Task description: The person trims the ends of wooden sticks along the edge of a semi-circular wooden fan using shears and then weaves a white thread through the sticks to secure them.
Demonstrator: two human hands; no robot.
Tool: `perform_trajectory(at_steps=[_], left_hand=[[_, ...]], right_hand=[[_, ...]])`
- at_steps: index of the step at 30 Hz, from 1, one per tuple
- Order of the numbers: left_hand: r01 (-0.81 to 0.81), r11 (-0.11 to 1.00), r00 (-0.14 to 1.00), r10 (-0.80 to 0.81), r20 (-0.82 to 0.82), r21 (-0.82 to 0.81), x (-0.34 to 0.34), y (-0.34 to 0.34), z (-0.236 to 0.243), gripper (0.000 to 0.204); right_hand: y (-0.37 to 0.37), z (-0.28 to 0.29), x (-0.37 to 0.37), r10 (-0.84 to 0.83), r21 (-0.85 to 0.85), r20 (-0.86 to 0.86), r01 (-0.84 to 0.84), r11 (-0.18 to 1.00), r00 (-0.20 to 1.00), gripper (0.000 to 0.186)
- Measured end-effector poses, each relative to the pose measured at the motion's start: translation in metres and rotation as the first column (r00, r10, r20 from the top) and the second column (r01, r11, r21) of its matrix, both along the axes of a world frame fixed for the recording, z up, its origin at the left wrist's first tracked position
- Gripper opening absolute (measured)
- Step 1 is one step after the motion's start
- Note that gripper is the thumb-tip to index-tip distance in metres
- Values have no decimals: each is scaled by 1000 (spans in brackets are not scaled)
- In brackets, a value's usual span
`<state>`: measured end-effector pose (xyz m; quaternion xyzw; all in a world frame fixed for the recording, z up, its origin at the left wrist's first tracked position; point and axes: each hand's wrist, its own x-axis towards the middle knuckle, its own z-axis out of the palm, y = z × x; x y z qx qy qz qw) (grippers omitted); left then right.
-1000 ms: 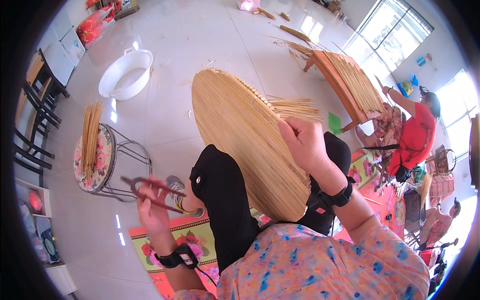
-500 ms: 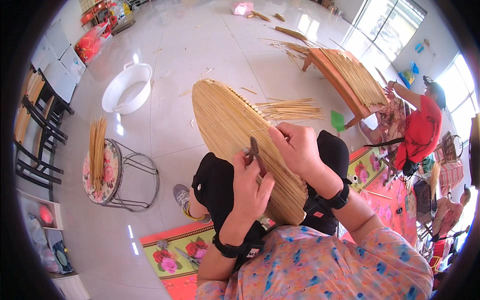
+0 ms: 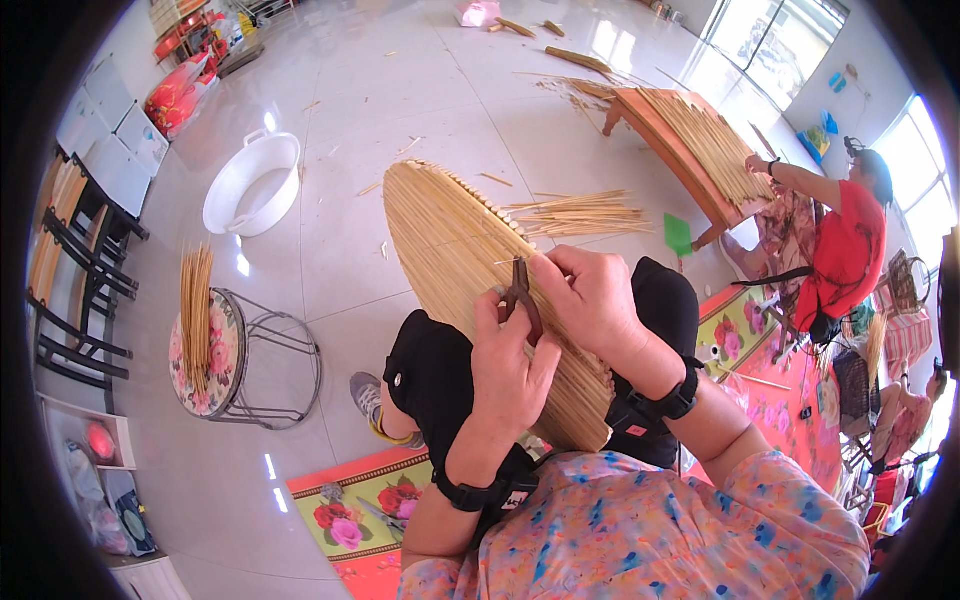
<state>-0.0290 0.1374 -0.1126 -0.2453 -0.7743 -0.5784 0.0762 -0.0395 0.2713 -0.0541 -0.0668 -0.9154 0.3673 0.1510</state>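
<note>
Across my lap lies a long oval panel (image 3: 445, 225) of thin, straw-coloured sticks laid side by side, its right edge showing cut stick ends. My left hand (image 3: 508, 370) is closed around small dark pliers (image 3: 522, 296), whose jaws point away from me over the panel's face. A thin wire-like piece (image 3: 506, 262) lies at the jaw tips; whether they grip it cannot be made out. My right hand (image 3: 598, 305) grips the panel's right edge, thumb on top beside the pliers, its other fingers partly hidden.
To the left, a round flowered stool (image 3: 225, 355) carries a stick bundle (image 3: 196, 320); a white tub (image 3: 283, 200) stands beyond it. Loose sticks (image 3: 580, 213) lie on the floor ahead. At right, a person in red (image 3: 845, 245) works at a wooden bench (image 3: 665, 155) covered with sticks.
The pliers have turned more upright and their jaws have moved slightly away from me and right, up to the wire-like piece. My right hand stays on the panel's edge.
</note>
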Motion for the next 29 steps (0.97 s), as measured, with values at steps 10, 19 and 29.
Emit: perform_trajectory(at_steps=[10,19,29], left_hand=[[-54,997,996,57,-65,57,7,5,5,17],[-83,980,983,111,-150,181,15,-1,-8,13],[-343,928,939,334,78,144,30,-151,2,37]], right_hand=[[-7,-3,7,62,111,-116,-49,993,991,25],[-17,-6,11,38,151,-141,-16,988,989,33],[32,-21,-1,-104,233,-192,148,961,976,32]])
